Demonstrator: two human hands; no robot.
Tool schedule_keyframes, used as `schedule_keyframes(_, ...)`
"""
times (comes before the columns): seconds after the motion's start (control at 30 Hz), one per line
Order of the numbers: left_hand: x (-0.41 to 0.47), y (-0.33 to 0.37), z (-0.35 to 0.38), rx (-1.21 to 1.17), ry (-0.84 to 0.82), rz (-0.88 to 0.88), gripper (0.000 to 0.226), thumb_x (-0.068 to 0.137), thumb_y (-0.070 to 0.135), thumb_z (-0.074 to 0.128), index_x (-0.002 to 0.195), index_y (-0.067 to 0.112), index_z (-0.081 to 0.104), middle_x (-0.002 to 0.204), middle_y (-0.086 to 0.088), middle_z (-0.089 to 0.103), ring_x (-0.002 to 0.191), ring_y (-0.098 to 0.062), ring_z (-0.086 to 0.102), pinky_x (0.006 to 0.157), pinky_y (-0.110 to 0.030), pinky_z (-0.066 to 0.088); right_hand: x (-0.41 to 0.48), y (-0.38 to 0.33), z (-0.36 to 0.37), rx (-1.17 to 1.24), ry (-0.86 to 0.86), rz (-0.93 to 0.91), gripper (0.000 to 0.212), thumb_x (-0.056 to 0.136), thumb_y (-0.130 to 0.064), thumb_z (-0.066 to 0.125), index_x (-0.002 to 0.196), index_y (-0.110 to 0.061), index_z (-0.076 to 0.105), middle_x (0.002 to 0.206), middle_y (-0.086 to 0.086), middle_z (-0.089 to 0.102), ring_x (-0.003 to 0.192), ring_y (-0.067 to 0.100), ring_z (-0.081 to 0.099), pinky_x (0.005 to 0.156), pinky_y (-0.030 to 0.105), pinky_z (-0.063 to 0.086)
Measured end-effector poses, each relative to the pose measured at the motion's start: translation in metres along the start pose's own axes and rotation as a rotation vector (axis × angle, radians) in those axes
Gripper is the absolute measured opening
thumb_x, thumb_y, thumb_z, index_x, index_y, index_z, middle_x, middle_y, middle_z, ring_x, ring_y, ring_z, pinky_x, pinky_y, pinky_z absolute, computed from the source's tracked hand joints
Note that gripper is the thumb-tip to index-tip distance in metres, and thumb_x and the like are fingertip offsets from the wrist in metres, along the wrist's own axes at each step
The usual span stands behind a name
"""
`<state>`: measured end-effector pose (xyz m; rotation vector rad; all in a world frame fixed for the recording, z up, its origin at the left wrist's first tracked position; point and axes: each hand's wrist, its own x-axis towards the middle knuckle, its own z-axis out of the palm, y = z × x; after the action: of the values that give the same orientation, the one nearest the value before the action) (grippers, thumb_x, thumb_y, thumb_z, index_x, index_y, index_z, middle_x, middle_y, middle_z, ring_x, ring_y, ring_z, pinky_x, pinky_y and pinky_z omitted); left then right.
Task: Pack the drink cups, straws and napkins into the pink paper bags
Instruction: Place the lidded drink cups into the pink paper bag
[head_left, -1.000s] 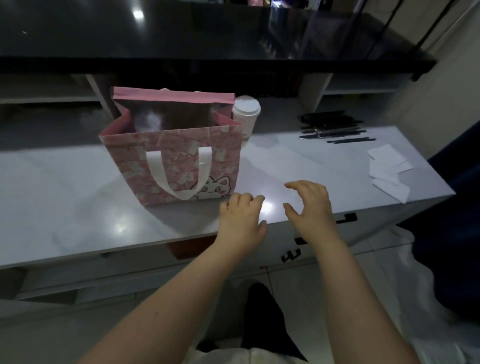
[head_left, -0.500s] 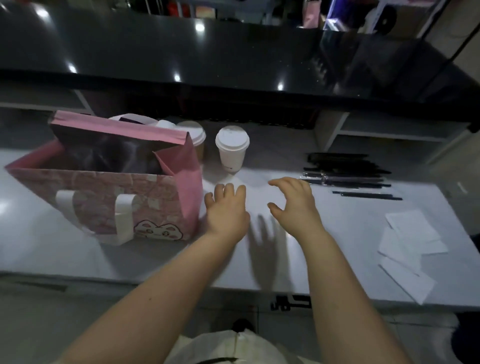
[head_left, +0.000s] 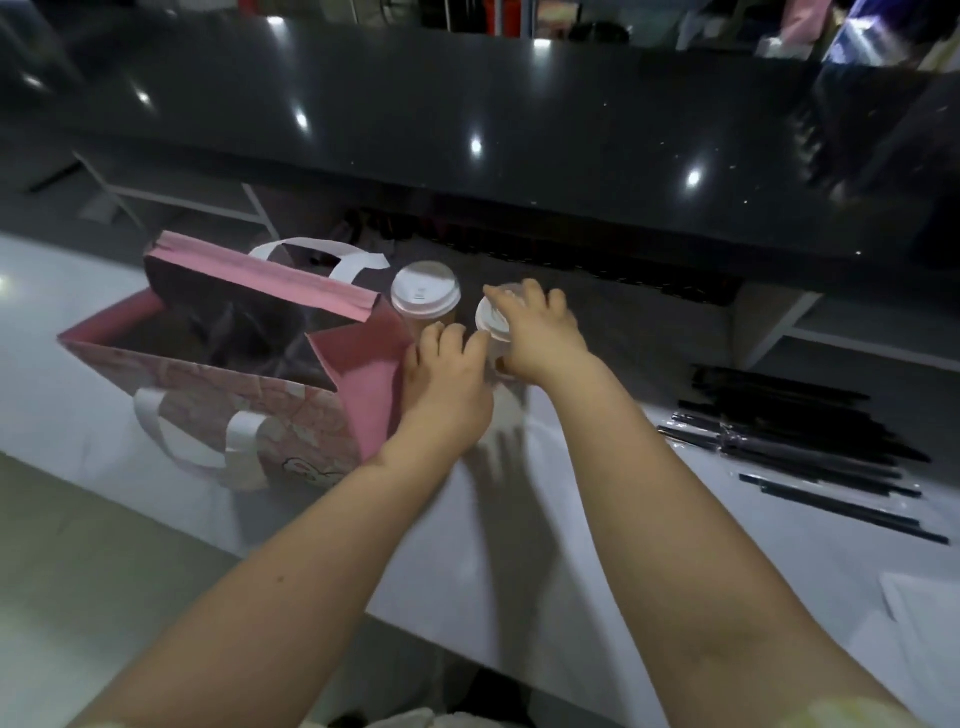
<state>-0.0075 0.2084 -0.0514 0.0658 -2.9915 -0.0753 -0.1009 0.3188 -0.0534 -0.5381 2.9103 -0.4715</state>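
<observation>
The held cup (head_left: 491, 321) stands on the white bench (head_left: 571, 519), right of the pink paper bag (head_left: 208, 387) and apart from it. The right hand (head_left: 535, 332) lies over its white lid, fingers curled down round the rim. The other cup (head_left: 425, 296) stands just beside the bag's right wall. The left hand (head_left: 447, 379) is against that same wall, its fingertips between the two cups; I cannot tell whether it grips either. Black straws (head_left: 779, 436) lie well right of the bag, and the white napkins (head_left: 924, 603) lie further right.
</observation>
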Motion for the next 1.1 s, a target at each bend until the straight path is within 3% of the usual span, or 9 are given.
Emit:
schedule_keyframes(0.23, -0.003, 0.006, -0.005, -0.008, 0.019, 0.032, 0.051, 0.079, 0.016, 0.051, 0.131, 0.018, 0.049, 0.131, -0.003, 0.048, 0.128, -0.029, 0.036, 0.098, -0.040, 0.031, -0.023, 0.016, 0.009, 0.050, 0.182, -0.052, 0.070, 0.082, -0.022, 0.066, 0.144, -0.035, 0.036, 0.149, 0.009, 0.023, 0.127, 0.033, 0.028, 0.098, 0.042, 0.038)
schedule_keyframes(0.4, 0.000, 0.028, -0.027, 0.037, 0.092, 0.058, 0.051, 0.080, 0.016, 0.052, 0.131, 0.019, 0.048, 0.131, -0.004, 0.050, 0.131, -0.030, 0.037, 0.099, -0.042, 0.030, -0.058, 0.037, -0.018, 0.036, 0.280, -0.042, 0.074, 0.078, -0.019, 0.071, 0.142, -0.034, 0.038, 0.147, 0.007, 0.024, 0.129, 0.029, 0.023, 0.099, 0.041, 0.038)
schedule_keyframes(0.57, 0.016, 0.043, -0.065, 0.022, 0.086, 0.103, 0.056, 0.085, 0.022, 0.054, 0.138, 0.022, 0.037, 0.136, -0.002, 0.045, 0.135, -0.029, 0.030, 0.108, -0.046, 0.025, -0.083, 0.046, -0.065, 0.174, 0.299, 0.011, 0.074, 0.077, -0.019, 0.069, 0.141, -0.037, 0.037, 0.147, 0.001, 0.019, 0.132, 0.024, 0.017, 0.104, 0.047, 0.038)
schedule_keyframes(0.7, 0.021, 0.048, -0.111, 0.009, 0.119, 0.120, 0.050, 0.085, 0.024, 0.056, 0.132, 0.023, 0.042, 0.128, -0.001, 0.051, 0.129, -0.028, 0.036, 0.111, -0.051, 0.023, -0.089, 0.032, -0.110, 0.190, 0.407, -0.079, 0.076, 0.074, -0.016, 0.071, 0.140, -0.038, 0.039, 0.147, -0.001, 0.020, 0.132, 0.021, 0.017, 0.105, 0.044, 0.036)
schedule_keyframes(0.8, 0.028, 0.033, -0.152, 0.018, 0.212, 0.121, 0.046, 0.083, 0.024, 0.056, 0.128, 0.024, 0.045, 0.125, -0.001, 0.053, 0.123, -0.029, 0.040, 0.108, -0.050, 0.026, -0.084, 0.006, -0.143, 0.141, 0.480, -0.160, 0.076, 0.075, -0.016, 0.072, 0.140, -0.037, 0.039, 0.148, 0.001, 0.020, 0.132, 0.022, 0.017, 0.104, 0.043, 0.035)
schedule_keyframes(1.1, 0.029, -0.078, -0.211, -0.004, 0.287, 0.037, 0.057, 0.085, 0.032, 0.059, 0.138, 0.030, 0.040, 0.134, 0.002, 0.052, 0.131, -0.026, 0.035, 0.107, -0.047, 0.025, -0.076, -0.087, -0.182, 0.132, 0.492, -0.373, 0.073, 0.075, -0.020, 0.075, 0.139, -0.036, 0.042, 0.149, 0.000, 0.022, 0.136, 0.022, 0.018, 0.106, 0.048, 0.036)
